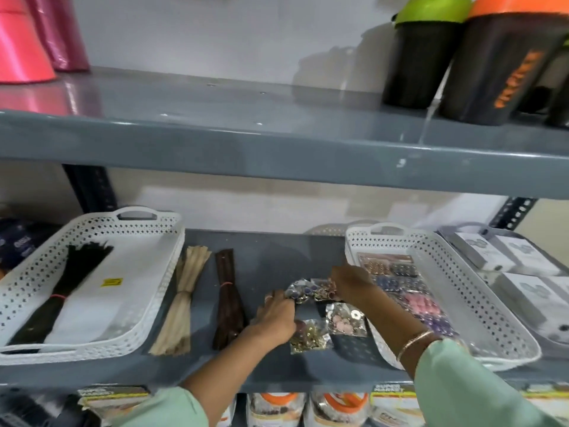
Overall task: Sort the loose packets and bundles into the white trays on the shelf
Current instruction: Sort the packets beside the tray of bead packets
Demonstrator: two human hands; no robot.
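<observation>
Your two hands are on the small packets in the lower middle of the frame, between two white trays.

Head view: your left hand point(275, 315) lies on the shelf point(264, 365) with fingers curled at a shiny packet point(296, 291); whether it really grips, I cannot tell. Your right hand point(351, 285) pinches a second packet point(324, 290) just beside it. Two more packets point(311, 335) point(346, 318) lie below them, near your wrists. The left tray point(144, 303) holds a black bundle point(66, 282). A beige bundle point(184, 300) and a brown bundle point(228, 297) lie loose on the shelf beside this tray. The right tray point(480, 300) holds coloured bead sheets point(409, 291).
</observation>
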